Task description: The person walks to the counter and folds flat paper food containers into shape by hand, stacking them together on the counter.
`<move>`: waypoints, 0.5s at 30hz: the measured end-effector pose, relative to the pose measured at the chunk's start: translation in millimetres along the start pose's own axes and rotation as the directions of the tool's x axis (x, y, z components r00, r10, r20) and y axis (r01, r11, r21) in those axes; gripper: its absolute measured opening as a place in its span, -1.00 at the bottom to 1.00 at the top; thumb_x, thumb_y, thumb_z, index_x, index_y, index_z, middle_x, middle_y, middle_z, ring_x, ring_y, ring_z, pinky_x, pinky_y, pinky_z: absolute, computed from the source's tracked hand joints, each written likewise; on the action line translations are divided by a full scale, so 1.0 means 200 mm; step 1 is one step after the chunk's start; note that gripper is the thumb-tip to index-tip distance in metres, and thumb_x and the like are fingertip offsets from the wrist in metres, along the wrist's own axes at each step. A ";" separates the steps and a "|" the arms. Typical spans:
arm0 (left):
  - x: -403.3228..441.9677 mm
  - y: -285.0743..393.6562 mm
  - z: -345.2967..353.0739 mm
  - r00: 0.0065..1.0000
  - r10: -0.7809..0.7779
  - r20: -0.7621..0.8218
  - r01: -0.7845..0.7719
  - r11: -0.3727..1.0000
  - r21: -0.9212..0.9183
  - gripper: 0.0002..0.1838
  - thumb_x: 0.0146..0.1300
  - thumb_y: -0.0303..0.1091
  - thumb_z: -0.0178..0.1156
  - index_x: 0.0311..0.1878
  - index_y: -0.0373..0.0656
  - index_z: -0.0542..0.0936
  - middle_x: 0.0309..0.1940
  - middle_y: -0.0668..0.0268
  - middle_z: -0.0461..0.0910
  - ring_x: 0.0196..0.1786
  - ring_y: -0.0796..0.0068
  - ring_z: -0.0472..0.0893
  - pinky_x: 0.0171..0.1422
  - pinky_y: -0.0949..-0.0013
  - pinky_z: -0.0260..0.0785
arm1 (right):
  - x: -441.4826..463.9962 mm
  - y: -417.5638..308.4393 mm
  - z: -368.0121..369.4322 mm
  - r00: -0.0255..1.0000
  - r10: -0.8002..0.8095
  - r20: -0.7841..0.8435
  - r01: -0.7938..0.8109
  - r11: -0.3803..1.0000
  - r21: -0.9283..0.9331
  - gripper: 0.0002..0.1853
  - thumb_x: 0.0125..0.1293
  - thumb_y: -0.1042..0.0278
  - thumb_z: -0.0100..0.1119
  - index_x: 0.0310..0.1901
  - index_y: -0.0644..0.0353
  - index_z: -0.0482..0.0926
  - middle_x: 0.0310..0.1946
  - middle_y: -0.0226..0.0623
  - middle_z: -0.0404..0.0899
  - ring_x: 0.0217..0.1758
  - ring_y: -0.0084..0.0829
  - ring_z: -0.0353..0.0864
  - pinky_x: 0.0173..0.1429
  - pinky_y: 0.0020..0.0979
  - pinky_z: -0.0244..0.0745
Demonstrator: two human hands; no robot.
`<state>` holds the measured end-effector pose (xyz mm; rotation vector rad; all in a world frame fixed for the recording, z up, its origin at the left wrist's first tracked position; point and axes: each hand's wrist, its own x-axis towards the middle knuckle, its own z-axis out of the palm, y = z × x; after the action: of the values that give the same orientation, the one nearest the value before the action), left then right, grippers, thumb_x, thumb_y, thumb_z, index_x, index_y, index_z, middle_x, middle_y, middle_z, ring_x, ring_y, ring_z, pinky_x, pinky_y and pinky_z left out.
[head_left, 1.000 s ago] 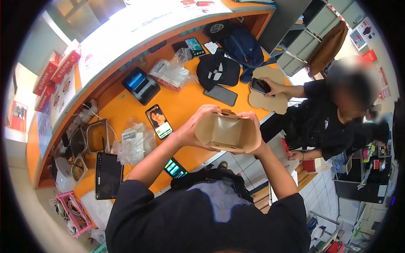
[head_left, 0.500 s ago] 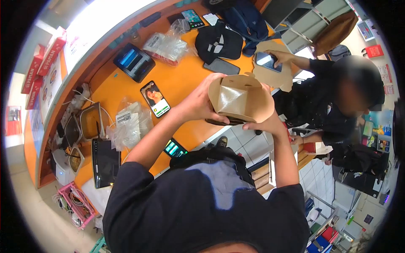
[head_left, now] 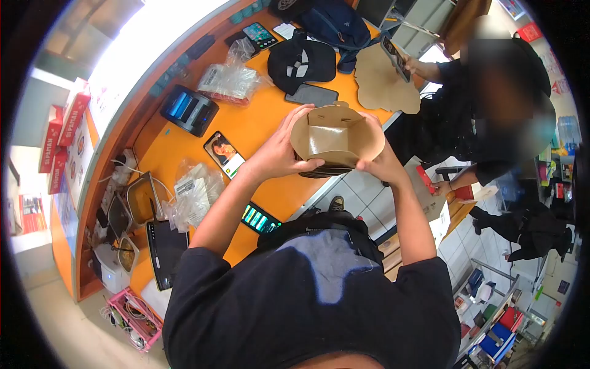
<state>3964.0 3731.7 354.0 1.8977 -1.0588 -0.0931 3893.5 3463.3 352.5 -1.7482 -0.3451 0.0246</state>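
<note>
In the head view, the brown paper box (head_left: 332,138) gapes open, glossy inside.

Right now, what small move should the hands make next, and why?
Probably ease the open cardboard box left, over the orange counter: left hand and right hand hold it up near the counter's edge, with floor tiles showing close by.

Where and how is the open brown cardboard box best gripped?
The open brown cardboard box is probably best held by its outer side walls, one hand from each side: its mouth gapes toward the camera, and the thin, curved flaps spreading around it would likely bend. The left hand and right hand hold opposite sides, thumbs nearest the wearer.
</note>
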 end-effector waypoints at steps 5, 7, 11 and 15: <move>-0.03 -0.03 0.00 0.998 0.034 0.044 -0.028 0.992 -0.119 0.04 0.08 -0.01 0.49 0.48 -0.29 0.12 0.49 -0.09 0.11 0.55 -0.08 0.17 0.59 0.05 0.06 | -0.04 0.05 0.07 0.996 0.081 -0.035 -0.076 0.989 0.123 0.05 0.14 -0.21 0.47 0.49 0.18 0.13 0.42 -0.21 0.15 0.53 -0.23 0.15 0.56 -0.15 0.11; -0.04 -0.06 0.00 0.998 0.053 0.037 -0.036 0.934 -0.356 0.01 0.14 -0.01 0.44 0.48 -0.30 0.12 0.50 -0.07 0.11 0.55 -0.03 0.17 0.59 0.06 0.05 | -0.04 0.06 0.06 0.999 0.020 -0.029 -0.015 0.984 0.179 -0.03 0.22 -0.22 0.38 0.48 0.18 0.15 0.42 -0.21 0.17 0.54 -0.27 0.14 0.55 -0.16 0.10; -0.02 -0.02 0.10 0.994 -0.061 -0.089 0.022 0.921 -0.390 -0.11 0.20 -0.06 0.34 0.45 -0.32 0.15 0.47 -0.05 0.16 0.52 0.03 0.23 0.56 0.08 0.09 | -0.03 -0.02 0.13 0.976 0.155 -0.155 -0.104 0.949 0.297 -0.15 0.39 -0.25 0.18 0.47 0.20 0.16 0.40 -0.20 0.24 0.52 -0.31 0.16 0.55 -0.21 0.10; -0.04 -0.05 0.15 0.980 -0.163 -0.117 0.136 0.969 -0.208 -0.18 0.22 -0.11 0.31 0.41 -0.33 0.18 0.43 -0.04 0.20 0.47 0.07 0.29 0.53 0.10 0.14 | 0.00 -0.01 0.19 0.956 0.205 -0.209 -0.155 0.960 0.234 -0.20 0.44 -0.24 0.10 0.45 0.21 0.19 0.35 -0.17 0.33 0.48 -0.30 0.25 0.52 -0.25 0.15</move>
<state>3951.2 3718.7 327.3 1.7737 -0.7851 -0.1503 3885.2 3499.2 347.0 -1.5424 -0.0084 -0.0096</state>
